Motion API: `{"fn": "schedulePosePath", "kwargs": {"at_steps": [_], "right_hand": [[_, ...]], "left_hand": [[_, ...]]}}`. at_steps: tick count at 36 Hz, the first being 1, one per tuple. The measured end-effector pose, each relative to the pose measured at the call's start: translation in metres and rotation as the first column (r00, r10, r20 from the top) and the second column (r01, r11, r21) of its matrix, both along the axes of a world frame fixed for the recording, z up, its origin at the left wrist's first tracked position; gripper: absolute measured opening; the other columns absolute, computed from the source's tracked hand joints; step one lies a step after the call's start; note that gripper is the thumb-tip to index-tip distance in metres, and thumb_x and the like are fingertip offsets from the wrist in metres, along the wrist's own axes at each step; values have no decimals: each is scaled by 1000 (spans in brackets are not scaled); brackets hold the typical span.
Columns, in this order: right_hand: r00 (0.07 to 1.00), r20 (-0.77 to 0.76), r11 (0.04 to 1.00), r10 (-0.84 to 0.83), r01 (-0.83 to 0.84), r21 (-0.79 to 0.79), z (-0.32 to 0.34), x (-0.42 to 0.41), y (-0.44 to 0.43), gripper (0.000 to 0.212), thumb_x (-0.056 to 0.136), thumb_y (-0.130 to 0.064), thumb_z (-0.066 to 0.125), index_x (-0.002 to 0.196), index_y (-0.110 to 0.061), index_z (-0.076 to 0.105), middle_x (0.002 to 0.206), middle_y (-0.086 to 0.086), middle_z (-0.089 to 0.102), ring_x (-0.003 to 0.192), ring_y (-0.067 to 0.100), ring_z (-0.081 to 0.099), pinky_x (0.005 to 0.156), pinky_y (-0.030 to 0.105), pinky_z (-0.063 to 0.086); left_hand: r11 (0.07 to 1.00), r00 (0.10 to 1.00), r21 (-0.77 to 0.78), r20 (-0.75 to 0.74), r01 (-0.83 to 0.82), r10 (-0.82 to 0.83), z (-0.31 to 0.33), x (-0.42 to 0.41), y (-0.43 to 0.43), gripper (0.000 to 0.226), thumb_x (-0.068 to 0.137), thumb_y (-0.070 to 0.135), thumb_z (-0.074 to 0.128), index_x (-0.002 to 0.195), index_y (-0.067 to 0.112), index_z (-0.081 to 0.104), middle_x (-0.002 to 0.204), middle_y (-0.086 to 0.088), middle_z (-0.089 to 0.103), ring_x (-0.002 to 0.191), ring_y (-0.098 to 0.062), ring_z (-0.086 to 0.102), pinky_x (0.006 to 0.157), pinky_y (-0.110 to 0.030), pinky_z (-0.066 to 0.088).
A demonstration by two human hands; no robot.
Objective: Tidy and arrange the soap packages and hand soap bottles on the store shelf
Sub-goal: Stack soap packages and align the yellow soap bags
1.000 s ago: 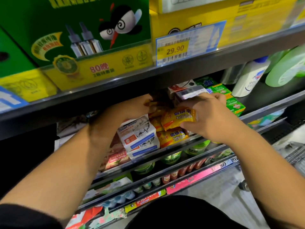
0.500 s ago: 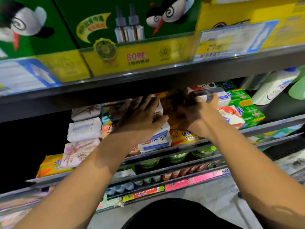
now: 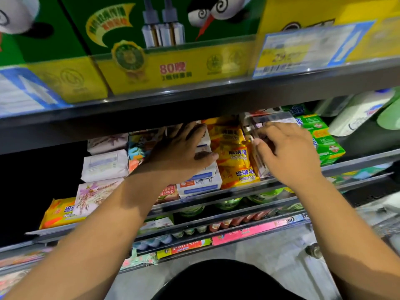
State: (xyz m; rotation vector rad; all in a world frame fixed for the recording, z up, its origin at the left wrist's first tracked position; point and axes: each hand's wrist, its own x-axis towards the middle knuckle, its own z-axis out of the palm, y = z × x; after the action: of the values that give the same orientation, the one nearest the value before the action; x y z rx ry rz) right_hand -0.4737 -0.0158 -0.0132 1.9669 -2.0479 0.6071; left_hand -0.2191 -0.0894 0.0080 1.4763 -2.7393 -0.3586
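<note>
A row of yellow sulfur soap packages [image 3: 234, 156] runs back into the middle shelf. My left hand [image 3: 181, 152] lies with fingers straight on top of the stacked white and blue goat soap boxes [image 3: 201, 186] just left of that row. My right hand [image 3: 285, 152] is right of the yellow row, its fingers and thumb curled round a pale soap box [image 3: 263, 167] standing on edge. Green soap boxes [image 3: 324, 146] sit further right. White hand soap bottles [image 3: 357, 112] and a pale green one [image 3: 389, 118] lean at the far right.
Left of my hand are white wrapped soaps [image 3: 105, 164], a floral package [image 3: 95, 195] and another yellow soap [image 3: 58, 212]. The upper shelf edge [image 3: 194, 100] overhangs closely, with green and yellow boxes and a price tag [image 3: 303, 50] on it. Lower shelves hold small items.
My right hand has let go of the yellow sulfur soap, which now lies in its row, and moved right onto the pale box. My left hand came to rest on the goat soap boxes.
</note>
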Motion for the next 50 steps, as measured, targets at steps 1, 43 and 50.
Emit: {"fn": "schedulePosePath", "kwargs": {"at_steps": [1, 43, 50], "right_hand": [[1000, -14, 1000, -16, 16, -11, 1, 1, -2, 37, 96, -46, 47, 110, -18, 66, 111, 6, 67, 104, 33, 55, 94, 45, 40], [893, 65, 748, 446, -411, 521, 5, 301, -21, 65, 96, -61, 10, 157, -37, 16, 168, -1, 4, 154, 24, 6, 124, 43, 10], [873, 157, 796, 462, -486, 361, -3, 297, -23, 46, 100, -49, 26, 141, -42, 46, 151, -9, 43, 138, 20, 41, 109, 39, 37]], "left_hand": [[1000, 1000, -2, -2, -3, 3, 0, 0, 0, 84, 89, 79, 20, 158, 35, 0, 164, 14, -15, 151, -13, -20, 121, -49, -7], [855, 863, 168, -44, -491, 504, -56, 285, 56, 91, 76, 81, 34, 153, 32, 35, 156, 0, 37, 146, -22, 28, 115, -41, 32], [867, 879, 143, 97, -477, 467, -40, 271, 49, 67, 92, 62, 52, 150, 37, 30, 158, -2, 27, 145, -28, 19, 111, -41, 24]]}}
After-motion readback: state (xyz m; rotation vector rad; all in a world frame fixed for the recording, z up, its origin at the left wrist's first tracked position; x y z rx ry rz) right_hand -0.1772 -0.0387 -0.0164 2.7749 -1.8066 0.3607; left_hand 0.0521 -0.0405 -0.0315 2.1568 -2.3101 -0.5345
